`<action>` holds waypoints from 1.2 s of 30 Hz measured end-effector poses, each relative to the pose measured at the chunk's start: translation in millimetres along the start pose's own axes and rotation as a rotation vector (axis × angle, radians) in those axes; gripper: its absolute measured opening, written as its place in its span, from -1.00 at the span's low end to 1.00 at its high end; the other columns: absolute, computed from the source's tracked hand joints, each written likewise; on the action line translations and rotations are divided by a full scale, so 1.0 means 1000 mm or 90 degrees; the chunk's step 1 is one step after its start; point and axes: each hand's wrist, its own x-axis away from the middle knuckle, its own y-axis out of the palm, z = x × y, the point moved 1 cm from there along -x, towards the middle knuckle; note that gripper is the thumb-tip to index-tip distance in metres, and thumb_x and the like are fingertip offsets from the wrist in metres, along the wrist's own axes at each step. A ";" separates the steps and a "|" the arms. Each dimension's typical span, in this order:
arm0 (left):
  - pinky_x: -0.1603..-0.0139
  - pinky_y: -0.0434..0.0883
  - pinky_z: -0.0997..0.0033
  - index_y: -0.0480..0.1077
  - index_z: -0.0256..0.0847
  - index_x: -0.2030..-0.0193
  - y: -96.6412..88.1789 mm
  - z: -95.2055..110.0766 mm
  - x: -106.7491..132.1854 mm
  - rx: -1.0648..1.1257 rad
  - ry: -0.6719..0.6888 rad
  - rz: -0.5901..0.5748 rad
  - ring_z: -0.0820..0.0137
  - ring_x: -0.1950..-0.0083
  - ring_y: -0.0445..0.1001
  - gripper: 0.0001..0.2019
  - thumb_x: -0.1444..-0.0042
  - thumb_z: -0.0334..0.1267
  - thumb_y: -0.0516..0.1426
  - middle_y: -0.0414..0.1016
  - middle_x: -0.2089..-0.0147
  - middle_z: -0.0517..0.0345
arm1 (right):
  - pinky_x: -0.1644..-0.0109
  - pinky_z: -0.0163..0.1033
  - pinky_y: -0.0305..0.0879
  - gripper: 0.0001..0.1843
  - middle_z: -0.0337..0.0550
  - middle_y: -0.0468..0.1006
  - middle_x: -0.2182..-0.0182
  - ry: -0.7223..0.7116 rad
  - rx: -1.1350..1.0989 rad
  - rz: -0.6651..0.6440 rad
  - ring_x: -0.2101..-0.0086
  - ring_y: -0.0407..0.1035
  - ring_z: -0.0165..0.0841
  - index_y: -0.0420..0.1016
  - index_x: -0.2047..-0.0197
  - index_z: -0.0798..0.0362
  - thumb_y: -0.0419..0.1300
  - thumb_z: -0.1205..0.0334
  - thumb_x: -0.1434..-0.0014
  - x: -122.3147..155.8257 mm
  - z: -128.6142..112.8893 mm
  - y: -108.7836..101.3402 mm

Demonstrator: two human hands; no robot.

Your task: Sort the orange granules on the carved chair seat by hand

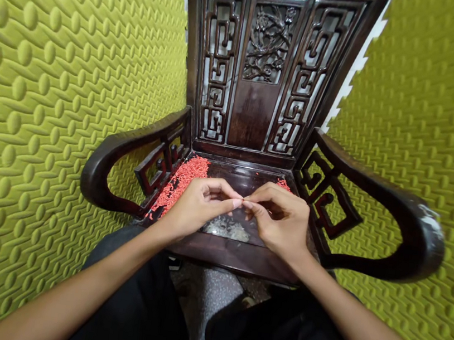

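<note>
Left hand (199,204) and right hand (283,221), fingertips pinched together, above glossy dark seat (245,177), red granules (183,181)

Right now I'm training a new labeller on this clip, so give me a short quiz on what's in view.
1. True or false: the large heap of red grains lies on the left side of the chair seat.
2. What colour are the padded walls?
3. Where do the left hand and right hand meet fingertip to fingertip?
A) above the pale grains near the seat's front
B) above the red grains
C) against the padded walls

Key: 1 true; 2 yellow-green; 3 A.
</note>
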 end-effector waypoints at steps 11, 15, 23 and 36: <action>0.14 0.49 0.39 0.59 -0.31 0.21 0.002 0.002 0.001 0.127 -0.054 0.017 0.40 0.28 0.57 -0.75 -0.07 -0.18 0.42 0.63 0.28 0.05 | 0.44 -0.23 0.43 -0.79 -0.19 0.60 0.44 0.124 -0.144 -0.007 0.50 0.48 -0.36 0.63 0.36 0.02 0.44 0.08 -0.18 -0.004 0.000 0.003; 0.14 0.48 0.41 0.58 -0.30 0.22 0.001 0.004 0.001 0.138 -0.057 0.032 0.42 0.28 0.56 -0.77 -0.07 -0.21 0.42 0.62 0.30 0.08 | 0.39 -0.23 0.49 -0.86 -0.20 0.60 0.41 0.122 -0.148 -0.029 0.46 0.52 -0.36 0.63 0.28 0.02 0.41 0.14 -0.22 -0.004 0.004 0.003; 0.17 0.47 0.46 0.59 -0.28 0.22 0.000 0.002 0.001 0.147 -0.039 0.019 0.47 0.29 0.54 -0.82 -0.10 -0.25 0.41 0.62 0.26 0.11 | 0.37 -0.25 0.54 -0.92 -0.23 0.62 0.40 0.129 -0.148 -0.023 0.46 0.55 -0.38 0.61 0.22 0.02 0.39 0.23 -0.23 -0.003 0.007 0.002; 0.16 0.47 0.49 0.59 -0.32 0.21 -0.001 0.002 0.001 0.135 -0.017 0.002 0.48 0.27 0.54 -0.84 -0.15 -0.27 0.38 0.62 0.26 0.10 | 0.39 -0.29 0.51 -0.93 -0.23 0.61 0.38 0.083 -0.138 -0.037 0.46 0.54 -0.41 0.61 0.21 0.03 0.40 0.30 -0.22 -0.003 0.007 0.002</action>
